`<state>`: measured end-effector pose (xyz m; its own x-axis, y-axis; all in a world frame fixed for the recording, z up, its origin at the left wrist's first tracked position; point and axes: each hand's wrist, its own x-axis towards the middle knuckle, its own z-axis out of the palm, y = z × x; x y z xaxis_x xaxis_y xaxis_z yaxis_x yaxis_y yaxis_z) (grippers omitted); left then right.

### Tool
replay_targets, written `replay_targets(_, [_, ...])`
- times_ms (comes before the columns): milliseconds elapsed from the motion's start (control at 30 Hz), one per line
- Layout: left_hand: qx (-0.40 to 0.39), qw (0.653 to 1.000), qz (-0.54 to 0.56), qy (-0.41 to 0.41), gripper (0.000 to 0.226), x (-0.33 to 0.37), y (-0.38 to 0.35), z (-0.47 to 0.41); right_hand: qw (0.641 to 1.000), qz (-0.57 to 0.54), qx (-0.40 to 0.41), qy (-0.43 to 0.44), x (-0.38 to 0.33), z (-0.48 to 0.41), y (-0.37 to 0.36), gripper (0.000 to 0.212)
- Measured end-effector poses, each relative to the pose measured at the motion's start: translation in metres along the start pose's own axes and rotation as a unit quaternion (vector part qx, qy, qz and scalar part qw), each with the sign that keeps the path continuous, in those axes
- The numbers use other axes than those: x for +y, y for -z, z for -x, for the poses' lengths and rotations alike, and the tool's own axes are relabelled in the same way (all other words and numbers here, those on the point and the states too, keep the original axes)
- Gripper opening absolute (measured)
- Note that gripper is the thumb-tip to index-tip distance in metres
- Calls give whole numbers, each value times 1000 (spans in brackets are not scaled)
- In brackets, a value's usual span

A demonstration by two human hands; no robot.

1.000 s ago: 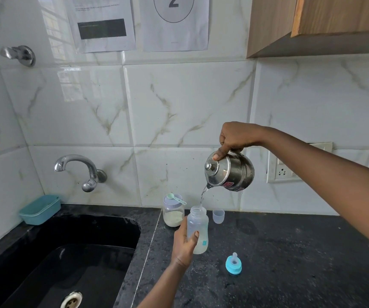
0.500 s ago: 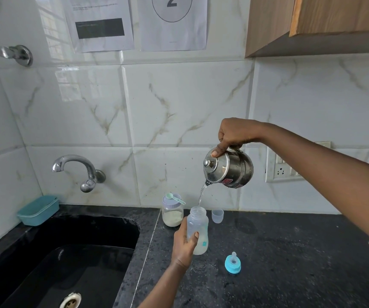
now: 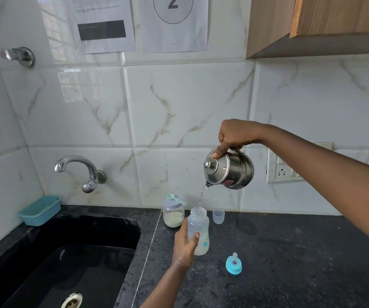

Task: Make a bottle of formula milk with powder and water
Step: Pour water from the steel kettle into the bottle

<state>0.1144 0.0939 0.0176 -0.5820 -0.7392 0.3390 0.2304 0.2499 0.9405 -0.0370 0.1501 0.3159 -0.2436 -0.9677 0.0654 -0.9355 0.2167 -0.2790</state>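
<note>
- Left hand [image 3: 184, 245] wrapped around the baby bottle [image 3: 198, 232], fingers closed on its lower body; bottle upright on the black counter [image 3: 290, 252], mouth open, pale liquid in the bottom.
- Right hand [image 3: 234, 135] gripping the handle of the steel kettle [image 3: 230, 168], thumb pressed on the lid; kettle tilted, spout down, held above the bottle.
- Thin stream of water [image 3: 202, 196] falls from the spout into the bottle mouth.
- Just behind the bottle, to its left: powder jar [image 3: 173, 213], partly full, with a green scoop [image 3: 175, 198] lying across its lid.
- Just behind, to the right: small clear cap [image 3: 218, 216], open side up, apart from the bottle.
- Blue teat ring [image 3: 234, 264] stands on the counter nearer the person, right of the bottle, not touching it.
- Sink [image 3: 72, 263] edge runs close on the left of the bottle — little counter on that side; tap [image 3: 79, 172] and teal dish [image 3: 40, 210] sit beyond it.
- Counter to the right is open and speckled with wet spots.
- Wall socket [image 3: 282, 172] behind the kettle; wooden cabinet [image 3: 317, 23] overhead, well above the right arm.
</note>
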Motion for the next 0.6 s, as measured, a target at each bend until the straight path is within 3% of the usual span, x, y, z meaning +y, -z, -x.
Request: replay_targets(600, [2, 1000, -1, 11, 93, -3, 0, 2, 1000, 18, 7, 8, -5, 0, 4, 57])
